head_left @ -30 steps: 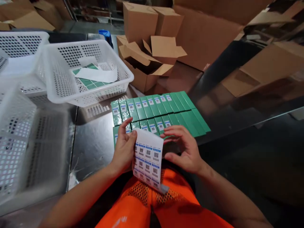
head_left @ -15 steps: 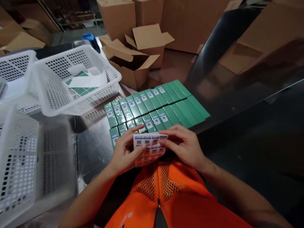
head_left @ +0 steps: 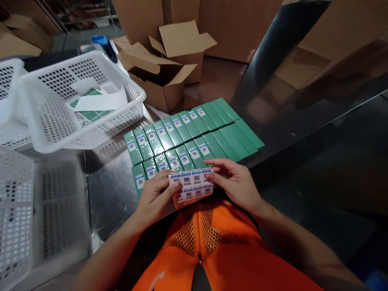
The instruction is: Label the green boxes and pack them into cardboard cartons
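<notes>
A sheet of printed stickers is held low in front of my orange vest. My left hand pinches its left side, thumb on the front. At the upper right corner, the thumb of my right hand presses on the sheet while the index finger reaches out above it. Just beyond lie two rows of narrow green boxes, side by side on the metal table. Boxes on the left and middle carry white-and-blue code stickers; those toward the right are plain green.
White perforated baskets stand at the left, one with green boxes and white paper inside. Open cardboard boxes sit behind the green rows, near a blue object. The metal table has its edge running along the right.
The sticker sheet has tilted so that its face shows more fully. My left fingers have drawn back from the green boxes. The whole view has shifted slightly.
</notes>
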The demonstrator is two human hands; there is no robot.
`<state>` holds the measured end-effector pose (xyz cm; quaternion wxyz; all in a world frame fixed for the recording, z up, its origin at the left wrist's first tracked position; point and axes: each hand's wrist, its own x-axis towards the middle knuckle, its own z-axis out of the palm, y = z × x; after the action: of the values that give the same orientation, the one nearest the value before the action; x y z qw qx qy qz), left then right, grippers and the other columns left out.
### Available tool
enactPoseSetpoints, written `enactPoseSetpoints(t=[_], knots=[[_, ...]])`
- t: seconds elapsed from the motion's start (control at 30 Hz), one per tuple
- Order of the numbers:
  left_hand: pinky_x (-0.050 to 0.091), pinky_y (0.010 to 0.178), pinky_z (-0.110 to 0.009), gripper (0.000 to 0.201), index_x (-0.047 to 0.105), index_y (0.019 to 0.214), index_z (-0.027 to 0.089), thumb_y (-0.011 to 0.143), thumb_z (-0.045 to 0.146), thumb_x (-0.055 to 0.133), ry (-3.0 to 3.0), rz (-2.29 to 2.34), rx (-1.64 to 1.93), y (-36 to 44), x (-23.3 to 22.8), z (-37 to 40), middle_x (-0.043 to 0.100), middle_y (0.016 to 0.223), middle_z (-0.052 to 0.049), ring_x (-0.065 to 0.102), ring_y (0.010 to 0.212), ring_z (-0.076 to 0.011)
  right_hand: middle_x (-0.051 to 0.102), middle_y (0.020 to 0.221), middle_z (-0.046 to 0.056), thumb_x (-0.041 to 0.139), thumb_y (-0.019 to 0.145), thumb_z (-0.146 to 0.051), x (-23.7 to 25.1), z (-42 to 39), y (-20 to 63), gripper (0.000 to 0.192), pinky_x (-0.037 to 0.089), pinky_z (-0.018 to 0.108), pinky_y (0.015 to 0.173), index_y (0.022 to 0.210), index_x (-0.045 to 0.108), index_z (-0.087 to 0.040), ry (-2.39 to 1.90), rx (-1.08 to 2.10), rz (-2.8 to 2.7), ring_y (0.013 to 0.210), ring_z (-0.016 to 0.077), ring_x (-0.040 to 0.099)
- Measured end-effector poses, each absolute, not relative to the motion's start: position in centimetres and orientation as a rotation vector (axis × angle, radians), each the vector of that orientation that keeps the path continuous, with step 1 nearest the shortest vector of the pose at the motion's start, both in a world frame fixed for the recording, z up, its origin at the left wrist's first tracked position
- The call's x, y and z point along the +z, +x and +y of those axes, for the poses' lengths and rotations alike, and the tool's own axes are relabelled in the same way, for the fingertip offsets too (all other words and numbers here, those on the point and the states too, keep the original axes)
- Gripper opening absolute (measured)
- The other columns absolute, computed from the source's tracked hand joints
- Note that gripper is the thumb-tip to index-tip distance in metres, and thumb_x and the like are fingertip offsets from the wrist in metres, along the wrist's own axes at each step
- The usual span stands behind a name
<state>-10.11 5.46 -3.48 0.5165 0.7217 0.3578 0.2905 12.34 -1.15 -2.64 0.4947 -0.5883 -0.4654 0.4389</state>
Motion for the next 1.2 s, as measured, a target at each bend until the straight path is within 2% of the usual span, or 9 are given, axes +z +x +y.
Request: enactPoseSetpoints(t=[0.07, 0.17, 0.3, 0.5, 0.6, 0.67, 0.73, 0.97, 1.2], knots=[[0.045, 0.074, -0.029, 0.032, 0.074, 0.075, 0.022, 0.097, 0.034, 0.055, 1.729, 0.851, 0.68, -10.1, -3.6, 5.4, 0.068, 0.082, -0.004, 0.062, 0.08, -0.0188, 0.067, 0.077, 0.001, 0.077, 0.082, -0.038, -2.6, -1.3, 12.3, 0.02, 0.056, 0.03, 0.062, 0.096, 0.073, -0.025, -1.421, 1.093, -1.107, 0.07, 0.0167, 0.064], [0.044, 0.074, -0.03, 0.034, 0.071, 0.073, 0.02, 0.099, 0.034, 0.052, 1.714, 0.847, 0.663, -10.2, -3.9, 5.4, 0.065, 0.077, -0.004, 0.059, 0.075, -0.0178, 0.065, 0.091, 0.003, 0.077, 0.082, -0.035, -2.2, -1.2, 13.0, 0.012, 0.056, 0.033, 0.076, 0.08, 0.072, -0.025, -1.355, 0.927, -1.243, 0.082, 0.0175, 0.064], [0.041, 0.068, -0.031, 0.038, 0.07, 0.072, 0.02, 0.099, 0.038, 0.051, 1.674, 0.871, 0.65, -10.3, -4.0, 5.3, 0.064, 0.075, -0.005, 0.057, 0.073, -0.0194, 0.063, 0.099, 0.003, 0.076, 0.083, -0.036, -1.5, 0.3, 16.0, 0.012, 0.053, 0.036, 0.087, 0.08, 0.069, -0.026, -1.282, 0.719, -1.233, 0.094, 0.0188, 0.063], [0.04, 0.067, -0.031, 0.042, 0.067, 0.065, 0.021, 0.098, 0.04, 0.051, 1.711, 0.864, 0.649, -10.0, -3.7, 5.4, 0.062, 0.069, -0.005, 0.054, 0.072, -0.0203, 0.062, 0.074, -0.001, 0.074, 0.08, -0.039, -1.1, 5.5, 20.9, 0.021, 0.048, 0.03, 0.063, 0.093, 0.069, -0.023, -1.555, 0.934, -1.382, 0.067, 0.0157, 0.059], [0.039, 0.066, -0.031, 0.041, 0.068, 0.065, 0.021, 0.098, 0.039, 0.051, 1.724, 0.854, 0.645, -10.0, -3.6, 5.6, 0.063, 0.069, -0.005, 0.054, 0.071, -0.0198, 0.056, 0.062, -0.005, 0.075, 0.075, -0.035, -1.5, 7.7, 21.5, 0.051, 0.044, 0.028, 0.055, 0.124, 0.062, -0.026, -1.556, 1.192, -1.457, 0.057, 0.0142, 0.053], [0.039, 0.066, -0.031, 0.04, 0.069, 0.066, 0.021, 0.098, 0.038, 0.051, 1.723, 0.847, 0.646, -10.0, -3.7, 5.6, 0.062, 0.07, -0.004, 0.054, 0.07, -0.0195, 0.056, 0.06, -0.007, 0.077, 0.07, -0.031, -1.9, 8.6, 21.5, 0.083, 0.044, 0.028, 0.053, 0.146, 0.042, -0.028, -1.545, 1.294, -1.437, 0.056, 0.0151, 0.054], [0.04, 0.067, -0.031, 0.039, 0.068, 0.068, 0.021, 0.099, 0.036, 0.05, 1.723, 0.835, 0.646, -10.0, -3.8, 5.7, 0.062, 0.071, -0.004, 0.054, 0.071, -0.0192, 0.058, 0.061, -0.007, 0.079, 0.068, -0.029, -2.3, 9.1, 21.5, 0.096, 0.046, 0.028, 0.053, 0.15, 0.029, -0.027, -1.592, 1.319, -1.4, 0.056, 0.016, 0.056], [0.041, 0.072, -0.031, 0.035, 0.067, 0.073, 0.02, 0.1, 0.033, 0.048, 1.735, 0.776, 0.612, -10.0, -3.8, 5.7, 0.062, 0.076, -0.005, 0.057, 0.079, -0.0203, 0.061, 0.063, -0.006, 0.075, 0.071, -0.029, -3.0, 9.5, 21.3, 0.074, 0.044, 0.028, 0.051, 0.133, 0.035, -0.026, -1.783, 1.203, -1.451, 0.056, 0.0171, 0.057], [0.04, 0.069, -0.032, 0.037, 0.067, 0.072, 0.02, 0.1, 0.035, 0.047, 1.718, 0.828, 0.632, -10.1, -3.8, 5.5, 0.062, 0.076, -0.005, 0.056, 0.076, -0.0205, 0.061, 0.068, -0.002, 0.087, 0.064, -0.043, -0.8, 8.9, 20.2, 0.048, 0.04, 0.032, 0.059, 0.1, 0.064, -0.023, -2.12, 0.485, -1.824, 0.064, 0.0202, 0.059]])
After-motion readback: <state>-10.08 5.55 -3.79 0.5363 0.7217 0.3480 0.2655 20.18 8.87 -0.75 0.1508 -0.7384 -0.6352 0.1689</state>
